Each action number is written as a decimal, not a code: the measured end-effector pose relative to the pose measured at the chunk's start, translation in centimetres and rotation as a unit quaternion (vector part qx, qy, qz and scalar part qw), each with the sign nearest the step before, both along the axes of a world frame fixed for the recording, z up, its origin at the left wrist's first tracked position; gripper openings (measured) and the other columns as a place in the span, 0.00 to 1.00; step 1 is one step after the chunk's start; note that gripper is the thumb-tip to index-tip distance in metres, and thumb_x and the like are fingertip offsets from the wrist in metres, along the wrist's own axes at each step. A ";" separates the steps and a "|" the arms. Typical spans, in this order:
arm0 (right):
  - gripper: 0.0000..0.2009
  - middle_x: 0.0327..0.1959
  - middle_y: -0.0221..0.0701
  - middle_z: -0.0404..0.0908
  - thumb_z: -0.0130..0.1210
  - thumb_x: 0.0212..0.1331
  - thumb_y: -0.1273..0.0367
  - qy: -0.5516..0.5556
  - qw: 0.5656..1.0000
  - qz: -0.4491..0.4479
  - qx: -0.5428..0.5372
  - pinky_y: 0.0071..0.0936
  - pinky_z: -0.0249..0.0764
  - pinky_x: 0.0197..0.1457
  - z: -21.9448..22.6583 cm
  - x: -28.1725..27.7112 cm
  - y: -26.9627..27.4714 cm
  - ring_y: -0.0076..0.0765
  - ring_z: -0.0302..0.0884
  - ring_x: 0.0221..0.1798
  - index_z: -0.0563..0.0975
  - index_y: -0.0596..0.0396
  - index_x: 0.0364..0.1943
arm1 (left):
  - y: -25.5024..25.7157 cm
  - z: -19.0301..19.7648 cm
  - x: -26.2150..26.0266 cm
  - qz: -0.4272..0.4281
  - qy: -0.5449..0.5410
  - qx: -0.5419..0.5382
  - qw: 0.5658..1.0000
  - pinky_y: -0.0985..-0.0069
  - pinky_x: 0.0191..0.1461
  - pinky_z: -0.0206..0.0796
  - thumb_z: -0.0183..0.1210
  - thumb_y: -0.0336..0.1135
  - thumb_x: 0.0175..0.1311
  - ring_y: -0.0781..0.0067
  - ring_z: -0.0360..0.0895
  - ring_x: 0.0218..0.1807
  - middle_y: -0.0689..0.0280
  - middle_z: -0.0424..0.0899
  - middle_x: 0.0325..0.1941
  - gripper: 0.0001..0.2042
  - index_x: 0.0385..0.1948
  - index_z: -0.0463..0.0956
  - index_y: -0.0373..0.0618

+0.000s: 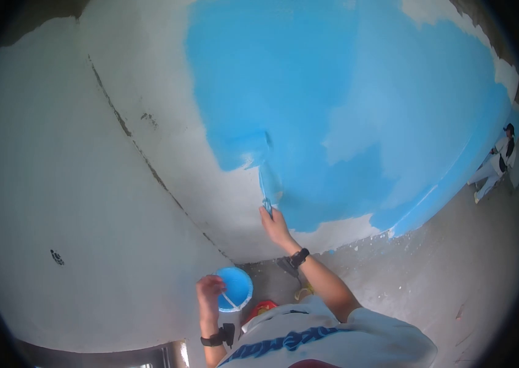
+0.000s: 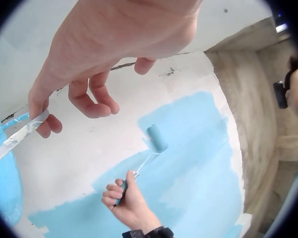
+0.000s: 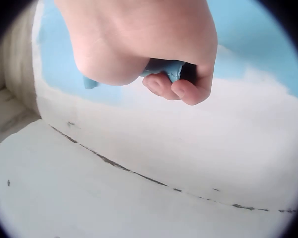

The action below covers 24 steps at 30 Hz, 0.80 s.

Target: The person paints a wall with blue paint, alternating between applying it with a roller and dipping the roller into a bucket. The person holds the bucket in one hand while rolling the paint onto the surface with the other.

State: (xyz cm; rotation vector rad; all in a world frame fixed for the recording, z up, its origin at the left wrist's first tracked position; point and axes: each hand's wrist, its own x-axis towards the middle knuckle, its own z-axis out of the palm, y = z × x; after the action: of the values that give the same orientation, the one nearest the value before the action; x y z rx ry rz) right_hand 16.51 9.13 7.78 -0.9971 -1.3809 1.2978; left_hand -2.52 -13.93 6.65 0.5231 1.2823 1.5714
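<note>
My right hand point(image 1: 276, 228) grips the handle of a paint roller, its fingers curled round the blue handle point(image 3: 164, 69) in the right wrist view. The roller's blue sleeve point(image 2: 157, 139) lies against the wall point(image 1: 235, 196), at the lower left edge of the blue paint point(image 1: 272, 67). Low in the head view, my left hand point(image 1: 210, 291) holds a round bucket point(image 1: 249, 294) with blue paint in it. One finger hooks round the bucket's paint-smeared white handle point(image 2: 20, 136), while the other fingers hang loosely bent.
An unpainted pale wall point(image 1: 57, 184) meets the blue one at a cracked corner seam point(image 1: 155, 175). Grey floor point(image 1: 419, 270) with paint spots runs along the wall's foot. A red item point(image 1: 262, 308) lies near the bucket. Another person point(image 1: 500, 159) is at the far right.
</note>
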 end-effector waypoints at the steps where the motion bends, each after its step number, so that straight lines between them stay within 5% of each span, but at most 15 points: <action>1: 0.19 0.15 0.18 0.61 0.50 0.74 0.55 -0.021 1.000 -0.005 -0.016 0.23 0.57 0.21 -2.1 0.5 -0.5 0.16 0.58 0.17 0.68 0.50 0.26 | 0.0 -0.1 -0.1 0.003 0.004 -0.006 1.000 0.65 0.50 0.65 0.40 0.60 0.69 0.65 0.74 0.41 0.66 0.75 0.30 0.27 0.31 0.76 0.46; 5: 0.19 0.15 0.18 0.62 0.51 0.74 0.55 -0.025 0.995 -0.003 -0.094 0.23 0.56 0.19 -8.4 2.5 -3.0 0.16 0.58 0.16 0.67 0.49 0.26 | -0.3 -0.7 -0.5 -0.007 0.021 -0.020 1.000 0.66 0.50 0.65 0.38 0.59 0.70 0.66 0.75 0.40 0.66 0.75 0.30 0.26 0.30 0.75 0.46; 7: 0.20 0.15 0.18 0.63 0.52 0.73 0.55 0.028 0.980 0.033 -0.195 0.23 0.55 0.18 -9.5 3.5 -4.0 0.16 0.59 0.15 0.66 0.49 0.25 | -0.2 -0.2 -0.4 -0.021 0.041 -0.030 0.998 0.67 0.49 0.65 0.38 0.59 0.71 0.67 0.74 0.40 0.67 0.75 0.29 0.26 0.29 0.75 0.46; 11: 0.20 0.15 0.18 0.65 0.52 0.73 0.55 0.054 0.980 0.018 -0.192 0.22 0.54 0.16 -9.8 3.2 -4.9 0.15 0.59 0.14 0.65 0.48 0.24 | -0.2 -0.4 -0.6 -0.017 0.020 -0.029 0.999 0.67 0.49 0.65 0.38 0.58 0.71 0.68 0.74 0.39 0.67 0.75 0.29 0.25 0.29 0.74 0.47; 14: 0.20 0.15 0.21 0.64 0.53 0.73 0.57 0.012 0.990 -0.002 -0.137 0.27 0.57 0.19 -7.6 2.3 -4.7 0.19 0.58 0.16 0.66 0.51 0.24 | -0.1 0.0 -0.7 -0.018 0.029 -0.021 0.999 0.67 0.49 0.66 0.38 0.57 0.71 0.68 0.74 0.39 0.67 0.75 0.29 0.24 0.29 0.74 0.46; 16: 0.19 0.15 0.28 0.64 0.52 0.72 0.58 -0.114 0.991 -0.064 0.027 0.32 0.59 0.24 -4.9 1.3 -4.4 0.24 0.57 0.20 0.69 0.57 0.27 | -0.4 0.0 -0.8 -0.012 0.023 -0.015 1.000 0.66 0.48 0.66 0.39 0.57 0.71 0.68 0.74 0.38 0.66 0.75 0.28 0.25 0.29 0.75 0.46; 19: 0.18 0.16 0.33 0.63 0.52 0.72 0.60 -0.115 0.989 -0.057 0.068 0.36 0.60 0.28 1.3 -0.3 -3.7 0.28 0.56 0.23 0.70 0.61 0.29 | -1.0 -1.0 -1.6 -0.045 0.008 0.031 0.998 0.70 0.48 0.67 0.41 0.53 0.74 0.74 0.75 0.40 0.68 0.79 0.38 0.21 0.35 0.77 0.47; 23: 0.19 0.17 0.34 0.63 0.52 0.72 0.59 -0.102 0.989 -0.046 0.097 0.35 0.60 0.28 8.7 -3.1 -2.7 0.28 0.56 0.23 0.70 0.62 0.29 | -0.8 0.2 -0.6 -0.015 0.018 0.001 1.000 0.65 0.49 0.67 0.39 0.57 0.70 0.66 0.75 0.39 0.66 0.76 0.29 0.25 0.29 0.76 0.46; 24: 0.19 0.16 0.28 0.63 0.52 0.72 0.58 -0.079 0.989 -0.040 0.120 0.32 0.59 0.25 10.0 -3.9 -2.2 0.23 0.57 0.21 0.69 0.59 0.27 | -0.9 0.1 -0.5 -0.010 0.014 0.010 1.000 0.65 0.49 0.67 0.39 0.58 0.70 0.66 0.75 0.39 0.66 0.76 0.29 0.25 0.29 0.76 0.46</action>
State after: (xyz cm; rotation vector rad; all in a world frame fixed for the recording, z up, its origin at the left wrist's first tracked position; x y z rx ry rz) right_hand 12.58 6.96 17.81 -0.9948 -1.5599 0.9818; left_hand -3.06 -14.80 6.77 0.5711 1.2795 1.5669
